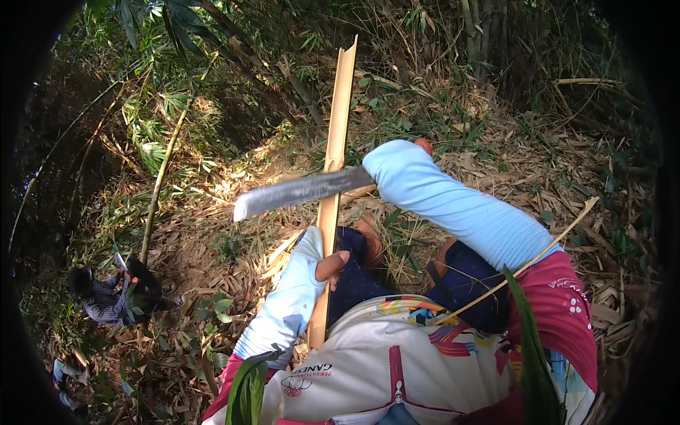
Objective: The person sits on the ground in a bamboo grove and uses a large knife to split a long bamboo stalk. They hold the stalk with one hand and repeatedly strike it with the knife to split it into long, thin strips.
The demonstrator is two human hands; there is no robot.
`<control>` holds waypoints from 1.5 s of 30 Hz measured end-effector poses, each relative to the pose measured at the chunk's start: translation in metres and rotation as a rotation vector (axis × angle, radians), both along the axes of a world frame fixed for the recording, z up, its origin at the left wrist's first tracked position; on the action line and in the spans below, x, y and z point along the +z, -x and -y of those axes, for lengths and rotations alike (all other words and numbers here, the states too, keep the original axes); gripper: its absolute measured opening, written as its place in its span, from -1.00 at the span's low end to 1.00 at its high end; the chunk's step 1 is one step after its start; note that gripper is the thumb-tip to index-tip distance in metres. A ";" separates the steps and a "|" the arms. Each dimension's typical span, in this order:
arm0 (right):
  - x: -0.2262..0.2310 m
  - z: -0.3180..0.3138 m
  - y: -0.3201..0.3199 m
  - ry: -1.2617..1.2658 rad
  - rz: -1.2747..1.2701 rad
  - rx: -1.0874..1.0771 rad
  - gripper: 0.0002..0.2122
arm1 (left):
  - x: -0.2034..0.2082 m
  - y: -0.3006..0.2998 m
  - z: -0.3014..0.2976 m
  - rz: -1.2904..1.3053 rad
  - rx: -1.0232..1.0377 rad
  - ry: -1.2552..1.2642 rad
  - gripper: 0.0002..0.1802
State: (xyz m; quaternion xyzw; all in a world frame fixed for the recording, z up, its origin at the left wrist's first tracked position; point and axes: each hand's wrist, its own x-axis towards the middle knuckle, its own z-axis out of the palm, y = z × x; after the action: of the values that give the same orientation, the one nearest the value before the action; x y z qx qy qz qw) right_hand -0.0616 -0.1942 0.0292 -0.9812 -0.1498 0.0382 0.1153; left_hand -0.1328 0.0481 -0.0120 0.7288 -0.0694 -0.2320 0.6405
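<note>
My left hand, in a light blue sleeve that covers much of it, is closed round the lower part of a split bamboo strip. The strip is pale, long and hollowed along its inner face, and it stands up and away from my lap. In my right hand, also largely under a light blue sleeve, is a machete. Its broad grey blade points left and crosses the bamboo above my left hand. The machete's handle is hidden by the sleeve.
Dry bamboo leaves litter the ground. A thin stick slants across my right side, and green leaves hang close at the bottom. Another person sits at the left by a bamboo pole. Dense bamboo growth stands behind.
</note>
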 end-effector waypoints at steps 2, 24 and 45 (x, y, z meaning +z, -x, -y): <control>0.004 0.001 -0.009 -0.087 0.068 -0.022 -0.88 | 0.003 -0.003 0.005 0.021 0.010 0.020 -0.32; -0.009 0.013 -0.021 -0.050 -0.074 -0.140 -0.86 | 0.015 0.012 -0.008 -0.046 0.027 -0.131 -0.32; 0.010 0.073 -0.036 -0.157 0.188 -0.288 -0.76 | 0.034 0.051 -0.037 0.002 0.052 -0.258 -0.47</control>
State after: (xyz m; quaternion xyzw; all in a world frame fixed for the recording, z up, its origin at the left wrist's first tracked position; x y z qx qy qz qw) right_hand -0.0260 -0.2675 0.0389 -0.9798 -0.0202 -0.0823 0.1814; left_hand -0.1839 0.0849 0.0223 0.8067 -0.0206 -0.2218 0.5473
